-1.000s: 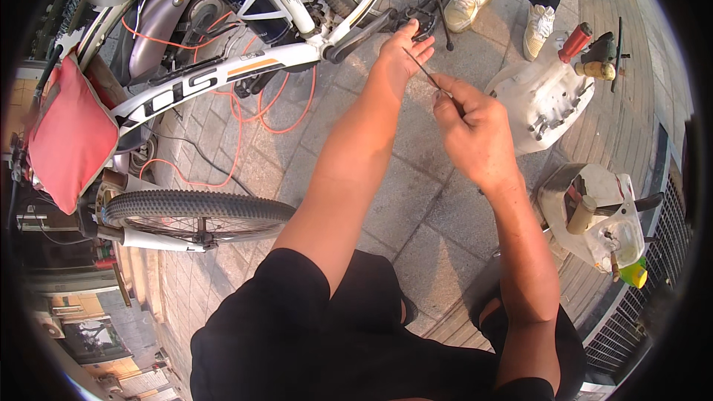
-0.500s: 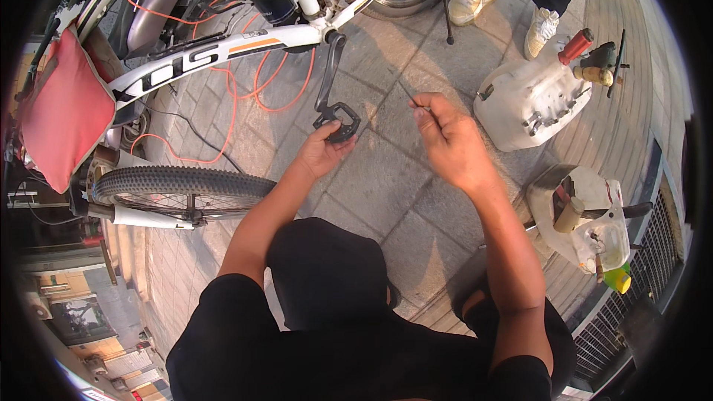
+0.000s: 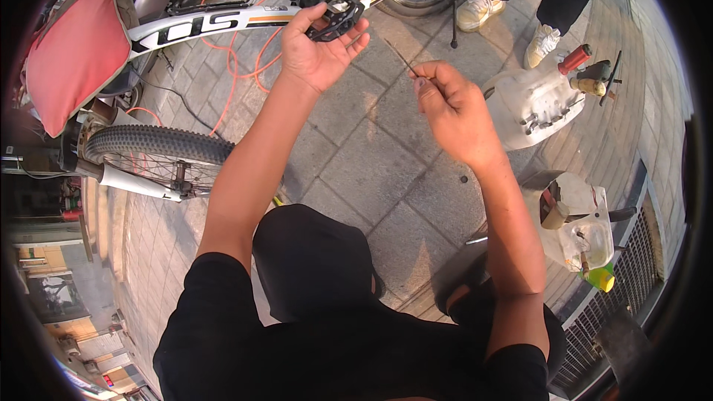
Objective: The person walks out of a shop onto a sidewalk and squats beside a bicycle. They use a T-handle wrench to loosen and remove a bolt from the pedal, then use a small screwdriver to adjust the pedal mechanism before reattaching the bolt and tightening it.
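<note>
My left hand grips a black bicycle pedal, thumb on one side and fingers curled beneath the other. Behind that hand and pedal, the crank arm is mostly hidden. The pedal lies in front of the white bicycle frame, near its lower middle. To the right of it, apart from the bike, my right hand pinches a thin dark metal rod between thumb and forefinger. The rod points up and left toward the pedal without touching it; its kind cannot be made out.
A cut white plastic jug holds tools, including a red-handled screwdriver. A second cut jug stands nearer. The front wheel is at left, below a red cloth. An orange cable crosses the paving. Another person's shoes are at the far right.
My left hand and the pedal have swung upward, away from me, bringing the pedal against the frame in view. My right hand still holds the rod, slightly shifted.
</note>
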Demonstrator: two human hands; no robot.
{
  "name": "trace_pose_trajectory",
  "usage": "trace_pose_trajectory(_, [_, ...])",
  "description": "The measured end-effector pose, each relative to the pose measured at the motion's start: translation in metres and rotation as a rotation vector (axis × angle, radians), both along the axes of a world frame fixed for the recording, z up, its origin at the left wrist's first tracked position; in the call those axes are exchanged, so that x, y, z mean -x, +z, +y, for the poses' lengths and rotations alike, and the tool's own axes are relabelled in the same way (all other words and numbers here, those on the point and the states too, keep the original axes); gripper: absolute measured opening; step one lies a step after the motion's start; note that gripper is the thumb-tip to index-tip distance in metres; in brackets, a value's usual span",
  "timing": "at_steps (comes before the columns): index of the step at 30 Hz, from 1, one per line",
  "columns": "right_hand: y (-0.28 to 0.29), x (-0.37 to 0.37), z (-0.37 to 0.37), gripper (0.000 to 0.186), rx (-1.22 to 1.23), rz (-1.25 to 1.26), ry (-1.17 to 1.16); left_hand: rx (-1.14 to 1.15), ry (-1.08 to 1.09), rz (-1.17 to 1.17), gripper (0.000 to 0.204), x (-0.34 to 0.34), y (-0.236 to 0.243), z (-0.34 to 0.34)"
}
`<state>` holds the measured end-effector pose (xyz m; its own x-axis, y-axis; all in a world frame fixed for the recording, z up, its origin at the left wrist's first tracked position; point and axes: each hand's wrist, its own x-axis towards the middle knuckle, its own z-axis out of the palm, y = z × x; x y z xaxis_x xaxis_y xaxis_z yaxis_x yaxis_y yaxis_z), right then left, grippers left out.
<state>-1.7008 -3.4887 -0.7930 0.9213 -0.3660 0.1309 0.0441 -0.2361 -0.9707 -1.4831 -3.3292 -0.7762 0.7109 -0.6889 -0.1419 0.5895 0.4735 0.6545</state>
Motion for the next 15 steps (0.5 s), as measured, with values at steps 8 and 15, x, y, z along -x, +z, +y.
trace_pose_trajectory(8, [0.038, -0.021, -0.008, 0.037, 0.27, -0.121, -0.023, 0.153, 0.092, 0.048, 0.054, 0.006, 0.023, -0.043])
trace_pose_trajectory(15, [0.038, -0.052, -0.012, 0.036, 0.33, -0.155, -0.021, 0.127, 0.13, 0.077, 0.053, 0.016, 0.035, -0.057])
